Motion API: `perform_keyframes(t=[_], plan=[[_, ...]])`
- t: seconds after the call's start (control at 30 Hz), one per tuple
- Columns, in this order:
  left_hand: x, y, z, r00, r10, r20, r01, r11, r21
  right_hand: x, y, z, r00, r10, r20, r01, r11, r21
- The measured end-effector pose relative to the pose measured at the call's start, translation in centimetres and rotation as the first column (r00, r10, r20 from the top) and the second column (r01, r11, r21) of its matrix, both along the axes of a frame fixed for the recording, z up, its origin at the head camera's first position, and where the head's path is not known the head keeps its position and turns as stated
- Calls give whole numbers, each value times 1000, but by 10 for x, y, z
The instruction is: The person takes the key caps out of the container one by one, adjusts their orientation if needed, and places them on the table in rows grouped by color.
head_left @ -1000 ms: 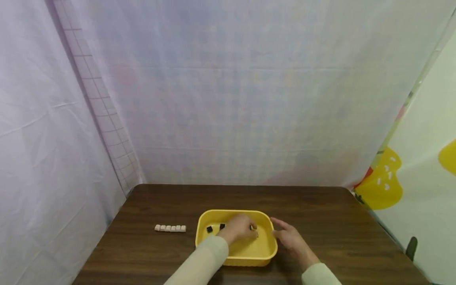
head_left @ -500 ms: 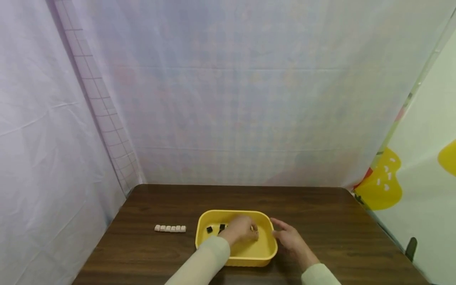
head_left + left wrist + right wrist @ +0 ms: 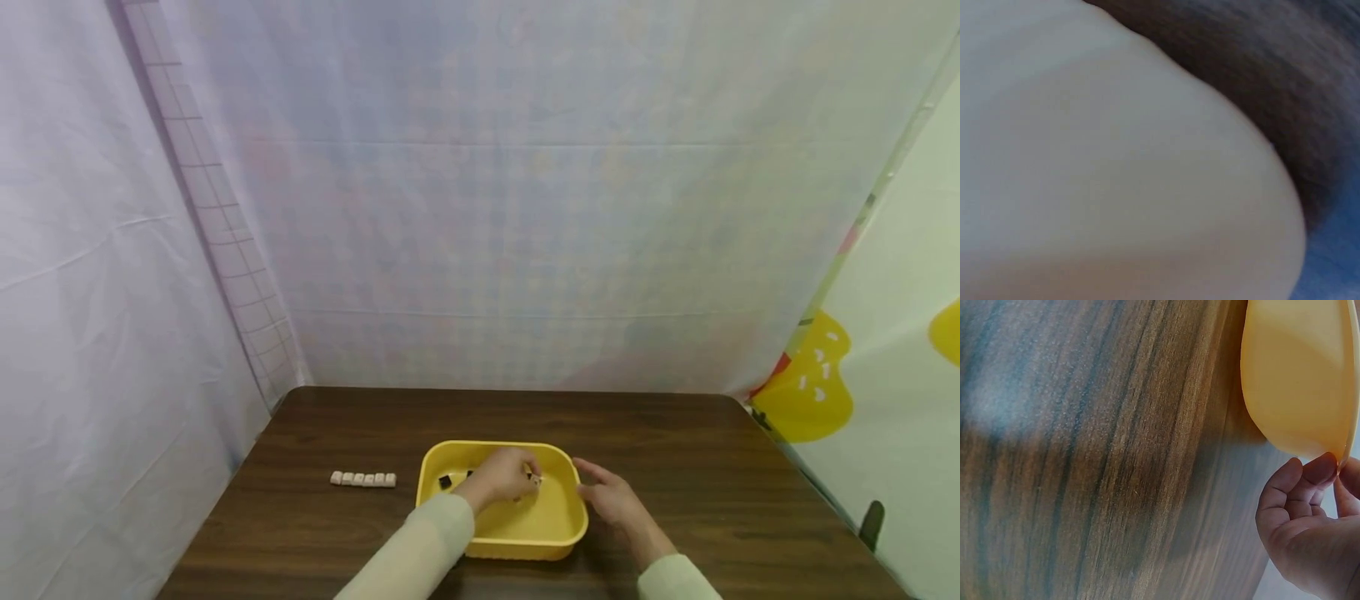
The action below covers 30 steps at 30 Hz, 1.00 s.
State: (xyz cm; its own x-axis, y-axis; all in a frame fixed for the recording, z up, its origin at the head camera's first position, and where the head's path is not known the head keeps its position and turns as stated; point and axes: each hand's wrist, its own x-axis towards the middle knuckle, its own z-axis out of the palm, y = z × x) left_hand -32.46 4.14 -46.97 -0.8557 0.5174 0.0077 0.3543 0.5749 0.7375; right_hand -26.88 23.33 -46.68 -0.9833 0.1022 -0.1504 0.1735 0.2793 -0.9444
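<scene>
In the head view, my left hand (image 3: 507, 477) reaches into a shallow yellow plastic box (image 3: 540, 546), its fingers curled down over the small pieces inside. A white keycap (image 3: 536, 480) shows at its fingertips, which pinch it; the palm hides much around it. A black keycap (image 3: 445, 482) lies toward the box's left end. At the right end, my right hand (image 3: 617, 504) holds the rim. The right wrist view shows its fingertips (image 3: 1321, 467) on either side of the box's edge. Only a blurred pale sleeve (image 3: 1116, 156) fills most of the left wrist view.
Left of the box, several white keycaps (image 3: 363, 479) stand in a straight row on the dark wooden table (image 3: 337, 533). A pale curtain (image 3: 510, 250) hangs behind the table's far edge, with white sheeting (image 3: 90, 333) on the left.
My left hand has shifted slightly within the box, away from me, with the white piece at its fingertips. The right hand keeps its place at the rim. The whole view has drifted slightly.
</scene>
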Motion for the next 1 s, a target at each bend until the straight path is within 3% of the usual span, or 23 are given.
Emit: perform_keyframes(t=[0.23,0.53,0.77,1.0], plan=[[1,-6,3,999,29,43,-31,998,52,1,1,0,1000,-7,10,7,1000,-12],[3,-14,9,1000,26,-5,-26,998,61,1,0,1,1000,-9,17,10,999,-43],[4,-25,14,1000,6,24,-8,995,101,1,0,2,999,-2,50,5,998,-69],[3,-44,17,998,40,-47,-35,995,97,1,0,1,998,1,66,4,998,-68]])
